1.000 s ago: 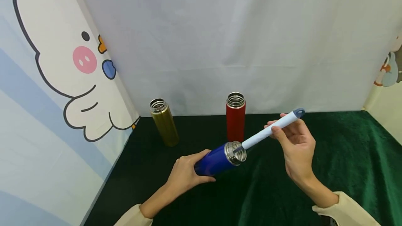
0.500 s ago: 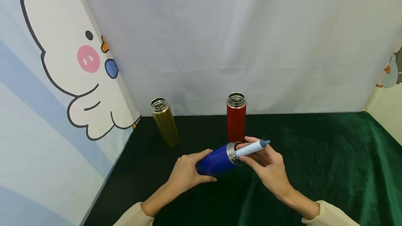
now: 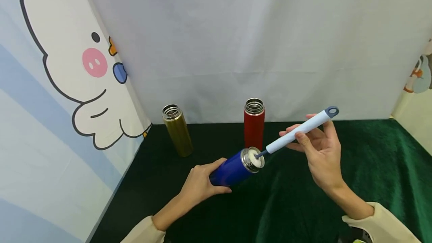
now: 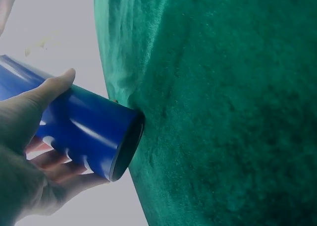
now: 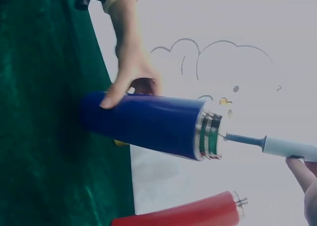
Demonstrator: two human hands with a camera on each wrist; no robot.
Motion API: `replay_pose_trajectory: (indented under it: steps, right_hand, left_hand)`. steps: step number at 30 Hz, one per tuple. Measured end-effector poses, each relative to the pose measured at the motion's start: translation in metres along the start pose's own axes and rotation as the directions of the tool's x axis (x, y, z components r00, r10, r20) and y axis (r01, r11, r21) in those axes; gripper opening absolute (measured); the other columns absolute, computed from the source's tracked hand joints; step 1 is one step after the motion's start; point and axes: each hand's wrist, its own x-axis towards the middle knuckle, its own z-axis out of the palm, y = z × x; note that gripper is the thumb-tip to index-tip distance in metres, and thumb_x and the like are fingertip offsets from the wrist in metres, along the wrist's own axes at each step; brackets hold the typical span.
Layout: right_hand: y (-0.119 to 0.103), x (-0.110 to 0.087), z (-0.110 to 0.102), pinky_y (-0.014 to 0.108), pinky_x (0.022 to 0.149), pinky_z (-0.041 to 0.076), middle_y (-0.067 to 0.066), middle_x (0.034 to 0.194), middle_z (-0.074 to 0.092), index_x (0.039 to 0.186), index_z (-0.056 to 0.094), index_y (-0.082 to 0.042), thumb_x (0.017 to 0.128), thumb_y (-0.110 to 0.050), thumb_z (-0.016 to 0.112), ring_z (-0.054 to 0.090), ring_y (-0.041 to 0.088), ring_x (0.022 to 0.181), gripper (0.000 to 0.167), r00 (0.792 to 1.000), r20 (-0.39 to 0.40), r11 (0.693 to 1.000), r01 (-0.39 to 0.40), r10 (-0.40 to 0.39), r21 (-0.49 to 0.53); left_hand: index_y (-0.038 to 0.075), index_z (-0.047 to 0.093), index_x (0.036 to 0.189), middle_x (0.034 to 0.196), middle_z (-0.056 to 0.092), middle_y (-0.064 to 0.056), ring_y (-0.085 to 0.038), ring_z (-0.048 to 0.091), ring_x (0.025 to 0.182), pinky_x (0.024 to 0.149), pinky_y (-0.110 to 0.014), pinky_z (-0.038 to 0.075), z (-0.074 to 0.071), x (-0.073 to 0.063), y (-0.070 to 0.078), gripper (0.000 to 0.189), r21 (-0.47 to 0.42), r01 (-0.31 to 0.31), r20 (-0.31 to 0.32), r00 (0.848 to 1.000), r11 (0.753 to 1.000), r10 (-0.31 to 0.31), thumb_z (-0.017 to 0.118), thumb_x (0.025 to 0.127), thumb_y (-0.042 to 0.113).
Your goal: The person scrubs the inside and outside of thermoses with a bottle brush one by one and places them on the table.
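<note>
Head view: three bottles [image 3: 233, 170] [image 3: 254, 130] [image 3: 179, 134], two hands [image 3: 199, 186] [image 3: 322, 156], one brush [image 3: 297, 132], apparently sponge-tipped.

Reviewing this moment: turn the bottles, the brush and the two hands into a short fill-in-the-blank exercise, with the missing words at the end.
1. Counting the blue bottle gripped by the left hand, the head view shows ____ bottles.
2. The right hand holds a brush whose head is ____ in colour.
3. Of the two standing bottles, the gold bottle is farther from the brush than the ____ one.

Missing words: three; white; red.
</note>
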Motion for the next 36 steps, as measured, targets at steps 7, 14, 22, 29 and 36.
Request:
replay_pose_trajectory:
  steps: [7, 14, 22, 29, 36]
  right_hand:
    - [-0.007, 0.005, -0.003, 0.036, 0.074, 0.063, 0.015, 0.104, 0.077, 0.134, 0.048, 0.005, 0.095, 0.023, 0.048, 0.078, 0.025, 0.092, 0.043, 0.995, -0.091, 0.999, 0.048, -0.048, 0.004]
    - [-0.001, -0.006, 0.004, 0.033, 0.074, 0.063, 0.015, 0.104, 0.077, 0.131, 0.048, 0.011, 0.089, 0.028, 0.053, 0.078, 0.023, 0.092, 0.046, 0.992, -0.075, 0.993, 0.098, -0.102, -0.058]
    - [0.025, -0.037, 0.016, 0.028, 0.077, 0.062, 0.004, 0.103, 0.079, 0.122, 0.051, -0.002, 0.084, 0.025, 0.065, 0.078, 0.015, 0.090, 0.048, 0.996, -0.087, 0.986, -0.028, 0.014, -0.164]
    - [0.037, -0.038, 0.013, 0.029, 0.088, 0.061, 0.012, 0.115, 0.077, 0.135, 0.044, 0.011, 0.089, 0.026, 0.056, 0.077, 0.020, 0.100, 0.050, 0.999, -0.024, 0.996, 0.022, -0.025, -0.083]
    - [0.015, -0.008, 0.001, 0.032, 0.082, 0.062, 0.015, 0.113, 0.074, 0.138, 0.043, 0.009, 0.093, 0.026, 0.048, 0.077, 0.024, 0.099, 0.048, 0.994, -0.063, 0.996, 0.089, -0.091, -0.028]
  left_hand:
    - [0.028, 0.058, 0.142, 0.127, 0.073, -0.006, -0.027, 0.073, 0.110, 0.095, -0.052, 0.059, 0.003, 0.001, 0.002, 0.075, 0.002, -0.016, -0.009, 1.000, 1.000, 0.016, 0.091, 0.075, 0.038]
    - [0.027, 0.060, 0.141, 0.125, 0.074, -0.006, -0.026, 0.074, 0.109, 0.094, -0.050, 0.059, 0.006, 0.001, 0.004, 0.076, 0.003, -0.030, -0.013, 0.999, 1.000, 0.030, 0.092, 0.074, 0.040]
    - [0.028, 0.060, 0.140, 0.126, 0.074, -0.005, -0.025, 0.074, 0.109, 0.094, -0.050, 0.060, 0.006, -0.002, 0.006, 0.076, 0.021, -0.052, -0.030, 0.998, 0.998, 0.053, 0.094, 0.072, 0.037]
    - [0.026, 0.059, 0.141, 0.126, 0.074, -0.007, -0.027, 0.073, 0.110, 0.095, -0.051, 0.059, 0.005, -0.002, 0.001, 0.076, -0.006, -0.014, -0.012, 1.000, 1.000, 0.014, 0.092, 0.074, 0.038]
    - [0.027, 0.058, 0.142, 0.128, 0.073, -0.009, -0.030, 0.073, 0.111, 0.095, -0.052, 0.058, 0.000, 0.002, -0.006, 0.076, -0.005, 0.007, -0.018, 1.000, 1.000, -0.007, 0.091, 0.075, 0.040]
